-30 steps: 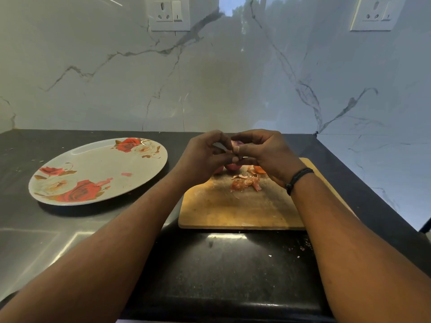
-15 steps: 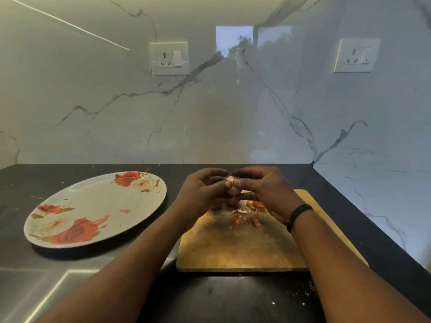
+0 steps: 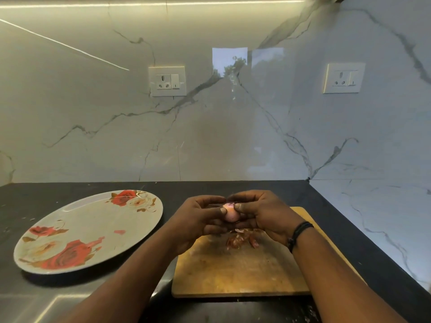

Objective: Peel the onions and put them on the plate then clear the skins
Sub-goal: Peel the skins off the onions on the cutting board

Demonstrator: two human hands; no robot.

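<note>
- Plainly, in the head view, the small pale-pink, partly peeled onion [image 3: 229, 214] sits inside the grip itself, pinched between the left hand [image 3: 198, 220] and the right hand [image 3: 263, 215], both held above the far end of the worn wooden chopping board [image 3: 233, 271].
- The fingers and thumbs of both hands curl round the onion; neither hand is released, and the two are equally near it, touching it from either side.
- The onion's long axis seems to run roughly up and down between the thumbs, with a scrap of darker skin still at its top; the underside is hidden by the fingers.
- Directly below the grip, a small heap of reddish-brown onion skins [image 3: 242, 240] lies on the board.
- Well apart to the left of the grip, and slightly nearer the person, lies the oval grey plate with red rose print [image 3: 93, 229], on the black stone counter [image 3: 35, 194]; no onion shows on it, only a small pink fleck.
- My judgement: peeling is still in hand, and once the skin is off, the left hand has the shorter path to the plate.
- Nothing stands between grip and plate; only bare counter and the board's left edge.
- Beyond the grip rises the white marble-veined wall [image 3: 233, 136] with a white socket [image 3: 167, 81].
</note>
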